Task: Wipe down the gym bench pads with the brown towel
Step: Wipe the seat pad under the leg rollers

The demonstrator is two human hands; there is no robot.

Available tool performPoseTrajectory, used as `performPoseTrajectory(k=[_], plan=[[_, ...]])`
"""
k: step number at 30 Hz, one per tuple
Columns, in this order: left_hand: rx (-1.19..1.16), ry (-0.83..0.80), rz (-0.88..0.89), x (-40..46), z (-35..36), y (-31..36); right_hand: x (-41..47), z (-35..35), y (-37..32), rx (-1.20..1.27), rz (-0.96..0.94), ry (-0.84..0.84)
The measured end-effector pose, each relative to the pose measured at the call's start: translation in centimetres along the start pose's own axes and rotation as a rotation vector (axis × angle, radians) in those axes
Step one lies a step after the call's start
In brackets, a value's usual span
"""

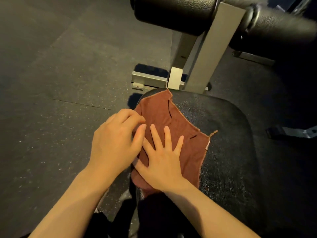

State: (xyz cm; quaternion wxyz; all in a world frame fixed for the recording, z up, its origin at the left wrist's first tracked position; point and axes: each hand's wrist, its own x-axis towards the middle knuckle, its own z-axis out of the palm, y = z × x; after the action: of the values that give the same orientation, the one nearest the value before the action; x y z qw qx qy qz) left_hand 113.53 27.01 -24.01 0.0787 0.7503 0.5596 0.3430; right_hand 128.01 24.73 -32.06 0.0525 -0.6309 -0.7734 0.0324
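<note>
A brown towel [173, 121] lies spread over the left part of the black bench seat pad [228, 143]. My right hand [163, 162] rests flat on the towel's near half, fingers straight and spread. My left hand [115, 140] is at the towel's left edge, beside the pad's left rim. Its fingers are curled over that edge and its thumb lies on the cloth. The near end of the towel is bunched under my right wrist. The right half of the pad is bare.
Two black roller pads [171, 12] [274, 26] stick out at the top from a grey steel post [211, 48]. The post's foot bar [149, 79] lies on the floor beyond the seat. Dark speckled rubber flooring [60, 83] fills the left side.
</note>
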Motion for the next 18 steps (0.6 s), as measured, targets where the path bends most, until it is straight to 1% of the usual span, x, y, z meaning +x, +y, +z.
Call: performPoseTrajectory(k=[5,9,11,15,18], plan=[[0.07,-0.071,0.006,-1.0,0.3,-0.8,5.8,-1.6,3.1,0.023,0.029,-0.06],[0.071,-0.11,0.018,-0.7,1.1,-1.1,9.0,-2.6,8.8,0.018,0.117,-0.044],[0.032,-0.123,0.016,-0.3,1.4,-0.7,9.1,-3.1,12.9,0.013,0.225,-0.028],[-0.006,-0.17,0.051,0.2,2.3,0.3,7.7,-4.6,20.5,0.001,0.51,-0.043],[0.01,-0.228,0.094,0.2,3.0,0.9,5.7,-5.3,22.8,0.03,0.65,-0.041]])
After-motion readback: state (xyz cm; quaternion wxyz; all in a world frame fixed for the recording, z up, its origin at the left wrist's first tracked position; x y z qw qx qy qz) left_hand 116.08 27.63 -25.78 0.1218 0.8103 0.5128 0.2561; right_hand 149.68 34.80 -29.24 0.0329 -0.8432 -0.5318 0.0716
